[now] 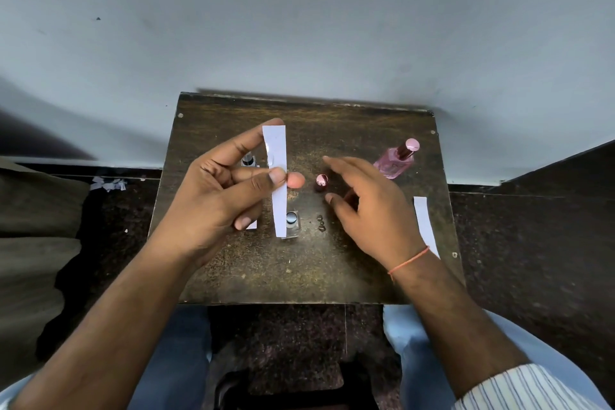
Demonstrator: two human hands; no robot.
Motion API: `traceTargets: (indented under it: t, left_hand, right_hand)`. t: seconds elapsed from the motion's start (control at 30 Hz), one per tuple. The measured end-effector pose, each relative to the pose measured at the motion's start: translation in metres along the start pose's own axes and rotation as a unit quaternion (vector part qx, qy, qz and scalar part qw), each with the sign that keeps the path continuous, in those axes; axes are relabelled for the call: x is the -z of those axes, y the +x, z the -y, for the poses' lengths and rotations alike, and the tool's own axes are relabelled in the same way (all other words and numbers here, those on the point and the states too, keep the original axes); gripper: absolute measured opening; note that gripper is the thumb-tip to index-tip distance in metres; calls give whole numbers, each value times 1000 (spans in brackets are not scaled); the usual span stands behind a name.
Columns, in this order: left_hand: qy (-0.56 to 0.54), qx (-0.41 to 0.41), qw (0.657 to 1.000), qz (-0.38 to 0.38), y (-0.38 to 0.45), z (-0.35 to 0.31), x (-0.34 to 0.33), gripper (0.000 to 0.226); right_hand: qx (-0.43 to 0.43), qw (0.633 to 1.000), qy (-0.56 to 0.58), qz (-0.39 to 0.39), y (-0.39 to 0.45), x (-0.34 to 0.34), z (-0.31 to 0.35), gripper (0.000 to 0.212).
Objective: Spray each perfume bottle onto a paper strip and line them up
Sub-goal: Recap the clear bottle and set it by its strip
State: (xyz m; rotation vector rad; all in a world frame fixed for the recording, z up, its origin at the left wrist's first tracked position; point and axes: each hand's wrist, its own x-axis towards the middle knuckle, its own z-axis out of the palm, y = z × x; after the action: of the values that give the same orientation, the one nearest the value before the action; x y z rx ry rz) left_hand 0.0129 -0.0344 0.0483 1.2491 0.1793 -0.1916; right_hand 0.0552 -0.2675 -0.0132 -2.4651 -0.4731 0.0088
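The table [233,276] is dark, scuffed wood, the strip [278,156] matt white paper, the pink bottle [394,161] glossy glass with a shiny cap [412,144].

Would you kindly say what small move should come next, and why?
Probably the open right hand closes on the small pink-capped bottle just before its fingertips, since the left hand already pinches a white paper strip upright, ready for spraying.

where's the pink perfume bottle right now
In the head view the pink perfume bottle stands at the far right of the small table, beyond the open right hand and untouched by it.
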Motion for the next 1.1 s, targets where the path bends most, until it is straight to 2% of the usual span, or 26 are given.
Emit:
traceTargets:
  t: [0.27,0.43,0.5,0.7,0.8,0.9,1.1]
  left_hand:
    - [-12,-6,1000,1,1,-1,-1,58]
    - [-23,-12,1000,-7,3,-2,0,57]
    - [-27,-14,1000,-7,3,-2,1,55]
    - [2,-4,1000,-2,3,-2,1,58]
    - [19,15,1000,3,2,-2,0,60]
    - [25,37,999,-1,2,-2,1,59]
    - [37,51,998,3,2,-3,3,58]
  right_hand:
    - [-1,1000,-3,20,2,0,3,29]
    - [8,998,6,55,-2,2,4,56]
    - [26,997,-6,74,-4,1,6,60]
    - [114,982,-52,139,-5,-6,8,48]
    - [125,982,-60,128,-7,-10,8,28]
    - [115,986,-39,117,-5,-10,6,18]
    - [78,987,-36,133,-2,1,2,31]
